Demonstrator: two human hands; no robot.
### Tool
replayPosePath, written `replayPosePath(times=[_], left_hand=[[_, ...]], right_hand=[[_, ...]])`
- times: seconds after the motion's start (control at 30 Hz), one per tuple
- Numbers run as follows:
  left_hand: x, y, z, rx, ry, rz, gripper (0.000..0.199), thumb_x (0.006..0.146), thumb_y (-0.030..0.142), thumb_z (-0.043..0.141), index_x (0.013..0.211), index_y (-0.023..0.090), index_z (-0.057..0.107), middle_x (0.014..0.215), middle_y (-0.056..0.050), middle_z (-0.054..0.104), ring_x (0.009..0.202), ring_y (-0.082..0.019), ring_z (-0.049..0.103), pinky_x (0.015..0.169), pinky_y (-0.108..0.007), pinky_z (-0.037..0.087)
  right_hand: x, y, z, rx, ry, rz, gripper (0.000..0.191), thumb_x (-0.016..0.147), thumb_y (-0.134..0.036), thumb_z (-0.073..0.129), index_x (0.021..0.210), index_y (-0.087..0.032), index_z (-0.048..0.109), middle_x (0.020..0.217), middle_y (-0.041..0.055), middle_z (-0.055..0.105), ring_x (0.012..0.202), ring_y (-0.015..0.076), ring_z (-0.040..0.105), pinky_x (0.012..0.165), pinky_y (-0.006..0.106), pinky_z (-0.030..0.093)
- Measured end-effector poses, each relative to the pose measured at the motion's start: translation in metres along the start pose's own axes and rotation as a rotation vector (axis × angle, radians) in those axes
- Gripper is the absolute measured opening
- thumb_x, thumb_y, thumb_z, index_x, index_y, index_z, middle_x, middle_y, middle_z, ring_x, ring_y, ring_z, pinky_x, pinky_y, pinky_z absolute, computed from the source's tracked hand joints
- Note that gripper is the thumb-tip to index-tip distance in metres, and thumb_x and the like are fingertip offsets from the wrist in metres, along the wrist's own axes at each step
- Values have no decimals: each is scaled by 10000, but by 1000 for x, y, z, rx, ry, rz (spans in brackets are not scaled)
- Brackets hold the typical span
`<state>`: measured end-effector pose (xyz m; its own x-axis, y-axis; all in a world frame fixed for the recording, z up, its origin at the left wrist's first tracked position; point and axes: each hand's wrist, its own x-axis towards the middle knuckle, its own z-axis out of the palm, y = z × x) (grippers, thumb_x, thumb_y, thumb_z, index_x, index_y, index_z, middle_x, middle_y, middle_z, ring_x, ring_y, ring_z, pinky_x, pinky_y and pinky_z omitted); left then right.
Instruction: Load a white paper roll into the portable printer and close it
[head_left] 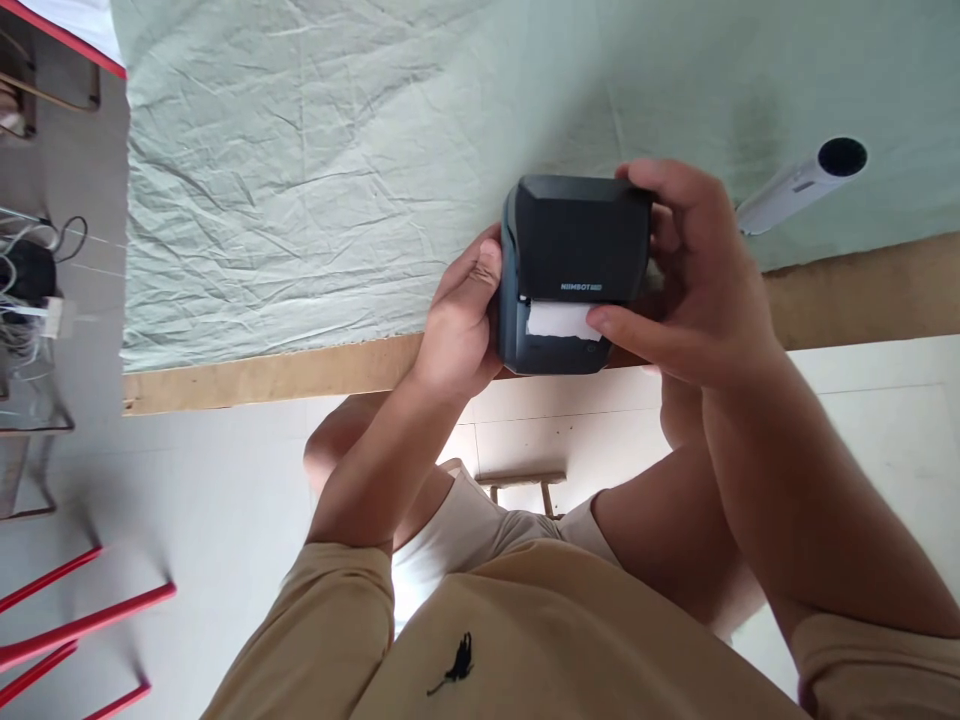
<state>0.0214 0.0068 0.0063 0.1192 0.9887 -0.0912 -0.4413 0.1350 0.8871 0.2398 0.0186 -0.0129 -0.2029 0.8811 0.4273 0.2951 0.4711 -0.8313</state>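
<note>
A dark label printer [581,235] marked NIIMBOT is held over the table's front edge, its lid facing up. White label paper [559,319] sticks out of the slot below the lid. My left hand [461,315] is closed round the printer's left side, thumb along the edge. My right hand [697,270] grips the right side: its index finger lies at the upper right corner and its thumb tip touches the right end of the paper. The other right fingers are partly hidden beside the printer.
A white tube with a dark round end [802,187] stands right on the pale green cloth [300,180]. The wooden table edge [262,385] runs in front. Red legs [90,625], tangled cables [26,300] and a small wooden stool [525,480] are on the floor.
</note>
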Motion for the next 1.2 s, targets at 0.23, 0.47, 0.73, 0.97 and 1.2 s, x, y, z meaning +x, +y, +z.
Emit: replayPosePath(times=[0.23, 0.47, 0.73, 0.97, 1.2], left_hand=[[-1, -2, -2, 34, -86, -110, 543, 1085, 754, 584, 1196, 257, 774, 1064, -80, 839, 1285, -350, 834, 884, -411, 728], [-3, 1, -5, 71, -116, -70, 397, 1041, 639, 748, 1157, 259, 767, 1053, -53, 832, 1308, -342, 825, 882, -401, 719], [-5, 5, 1, 72, -152, -57, 384, 1027, 636, 784, 1089, 257, 780, 941, -26, 815, 934, -229, 832, 721, -330, 664], [-9, 7, -1, 154, -162, -21, 442, 1015, 679, 785, 1036, 238, 756, 932, -27, 744, 895, -201, 772, 745, -327, 619], [-7, 3, 0, 149, -81, -51, 544, 993, 695, 781, 1338, 285, 685, 1186, -55, 810, 1426, -340, 766, 1028, -433, 704]], right_hand=[[12, -33, -14, -129, 170, -235, 524, 906, -398, 936, 1384, -439, 726, 1304, -23, 728, 609, 91, 608, 440, 309, 386], [21, -40, -6, -41, 251, -110, 388, 885, -537, 963, 1116, -308, 751, 1025, -5, 703, 491, 76, 543, 308, 307, 293], [24, -57, -1, -420, 291, -129, 190, 1008, -289, 745, 870, -273, 615, 842, -37, 743, 635, 131, 681, 585, 315, 462], [23, -61, -12, -754, -231, -85, 220, 926, -377, 736, 1126, -334, 817, 699, -34, 731, 583, 169, 550, 561, 337, 242], [20, -68, -26, -203, -72, 29, 262, 842, -292, 811, 1096, -340, 849, 908, -41, 821, 547, 121, 551, 527, 337, 414]])
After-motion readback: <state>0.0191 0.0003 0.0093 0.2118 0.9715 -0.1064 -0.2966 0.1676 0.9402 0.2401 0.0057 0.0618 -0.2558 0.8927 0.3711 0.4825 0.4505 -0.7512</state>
